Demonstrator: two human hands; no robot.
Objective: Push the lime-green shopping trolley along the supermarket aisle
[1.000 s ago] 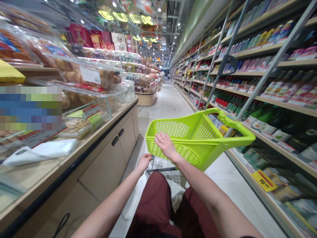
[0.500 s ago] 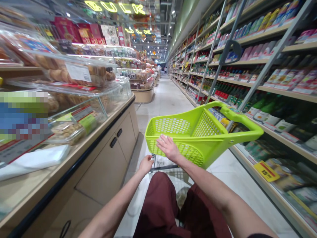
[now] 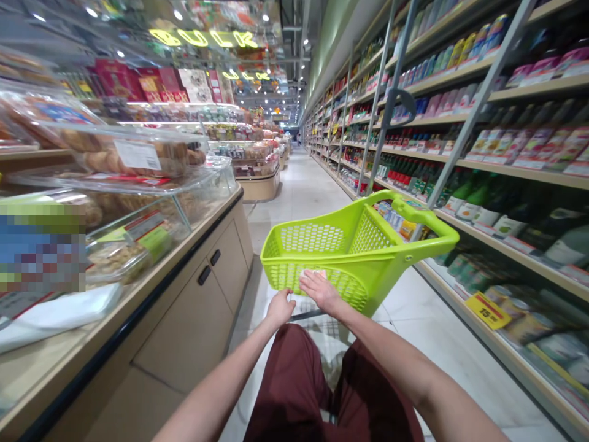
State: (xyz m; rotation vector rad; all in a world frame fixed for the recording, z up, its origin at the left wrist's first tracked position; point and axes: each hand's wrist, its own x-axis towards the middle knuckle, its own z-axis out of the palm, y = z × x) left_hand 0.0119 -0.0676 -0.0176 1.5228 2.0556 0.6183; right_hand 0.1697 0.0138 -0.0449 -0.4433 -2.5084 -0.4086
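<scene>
The green basket [image 3: 359,252] is right in front of you, mid aisle, up on a thin metal frame [image 3: 307,315]. It tips a bit, w/ its long handle [image 3: 423,222] up on the right side.

Your R hand [image 3: 322,290] lies flat on the near wall of the basket. Its fingers are open & spread, not wrapped round anything. Your L hand [image 3: 280,307] is just beside it, a bit lower, at the basket's bottom edge by the frame. Its fingers bend in, but I can't tell if they grip anything. The 2 hands are close but don't touch.

Below them are your legs in dark red trousers [image 3: 294,380]. The floor [image 3: 299,190] is pale tile & runs far ahead.

On your left is a wood counter [image 3: 184,307] w/ dark door handles. On top are clear boxes [image 3: 138,153] of baked stuff & something flat & white [image 3: 59,310]. High up glows a yellow BULK sign [image 3: 205,38].

On your right are long shelves [image 3: 506,166] full of bottles & packs, very near the basket. A yellow price tag [image 3: 488,310] hangs on a low shelf edge.
</scene>
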